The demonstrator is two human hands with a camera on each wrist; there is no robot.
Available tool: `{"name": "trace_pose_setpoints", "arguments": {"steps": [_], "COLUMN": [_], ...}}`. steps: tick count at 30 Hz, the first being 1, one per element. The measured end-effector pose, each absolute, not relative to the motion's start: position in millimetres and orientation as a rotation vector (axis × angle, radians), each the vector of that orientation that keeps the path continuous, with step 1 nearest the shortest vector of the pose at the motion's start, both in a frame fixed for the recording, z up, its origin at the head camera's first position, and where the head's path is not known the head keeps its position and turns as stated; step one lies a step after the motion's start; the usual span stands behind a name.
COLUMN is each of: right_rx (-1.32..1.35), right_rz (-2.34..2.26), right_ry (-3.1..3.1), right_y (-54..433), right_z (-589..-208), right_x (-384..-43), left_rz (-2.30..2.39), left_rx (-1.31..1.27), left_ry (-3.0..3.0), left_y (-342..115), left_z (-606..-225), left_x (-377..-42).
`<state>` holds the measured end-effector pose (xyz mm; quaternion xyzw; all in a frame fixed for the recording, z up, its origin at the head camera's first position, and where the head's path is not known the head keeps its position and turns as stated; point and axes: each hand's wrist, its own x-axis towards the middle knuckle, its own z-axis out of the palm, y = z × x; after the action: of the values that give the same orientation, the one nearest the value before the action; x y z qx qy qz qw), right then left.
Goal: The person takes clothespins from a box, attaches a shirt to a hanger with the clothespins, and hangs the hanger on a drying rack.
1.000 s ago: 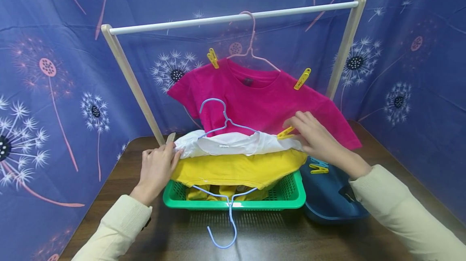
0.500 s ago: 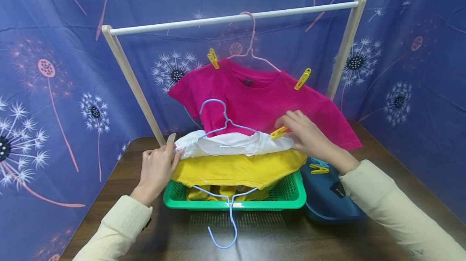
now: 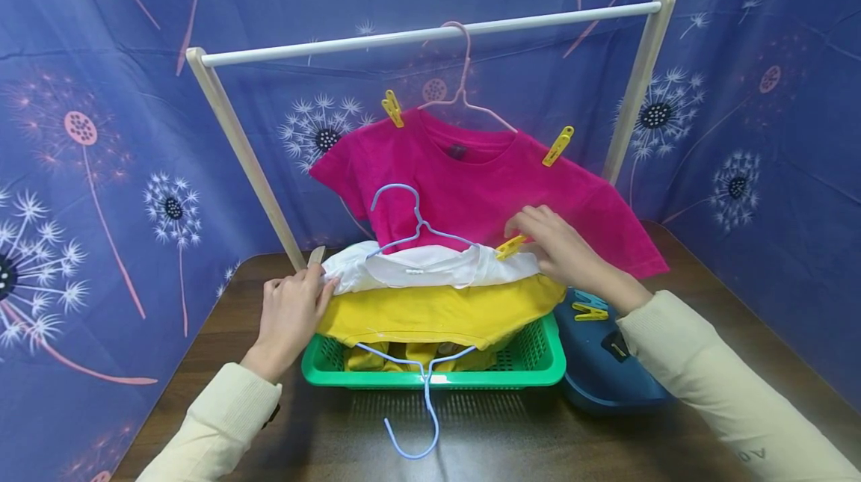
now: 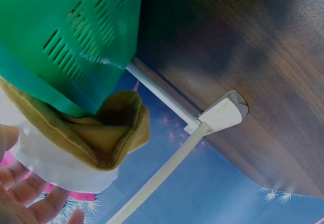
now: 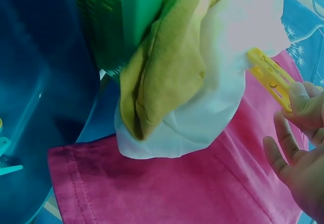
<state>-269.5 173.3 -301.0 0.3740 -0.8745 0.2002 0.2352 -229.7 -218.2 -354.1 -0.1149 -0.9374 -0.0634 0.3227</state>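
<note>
My right hand (image 3: 561,246) pinches a yellow clothespin (image 3: 510,247) between thumb and fingertips. In the right wrist view the far end of the clothespin (image 5: 263,62) lies against the white shirt (image 5: 223,92). That white shirt (image 3: 430,267) carries a blue hanger (image 3: 418,222) at its neck and lies over a yellow shirt (image 3: 437,311). My left hand (image 3: 291,311) holds the white shirt by its left sleeve, the thumb in front and the fingers (image 4: 28,188) partly out of frame in the left wrist view. A second blue hanger (image 3: 427,392) sticks out of the yellow shirt toward me.
Under the shirts stands a green basket (image 3: 538,374). Behind, a pink shirt (image 3: 484,190) with two yellow clothespins hangs from a rack's white bar (image 3: 303,50). To the right a dark blue bin (image 3: 605,377) bears a yellow clothespin (image 3: 590,311) and a blue one (image 3: 587,297).
My right hand has moved left with the yellow clothespin along the white shirt's right shoulder, closer to the hanger. The left hand has stayed in place.
</note>
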Motion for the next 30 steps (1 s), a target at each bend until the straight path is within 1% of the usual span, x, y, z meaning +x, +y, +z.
{"name": "trace_pose_setpoints", "arguments": {"steps": [13,30], "right_rx": [1.11,1.028], "right_rz": [0.592,0.629], "right_ry": [-2.414,-2.511], "right_y": [168,181], "right_z": [-304,-301], "right_x": [-275,-269], "left_rz": [-0.145,-0.159], "left_rx": [-0.295,-0.323], "left_ry": [-2.463,-2.421], "left_y": [-218,-221], "left_z": [-354,-354], "left_x": [-227,-229]}}
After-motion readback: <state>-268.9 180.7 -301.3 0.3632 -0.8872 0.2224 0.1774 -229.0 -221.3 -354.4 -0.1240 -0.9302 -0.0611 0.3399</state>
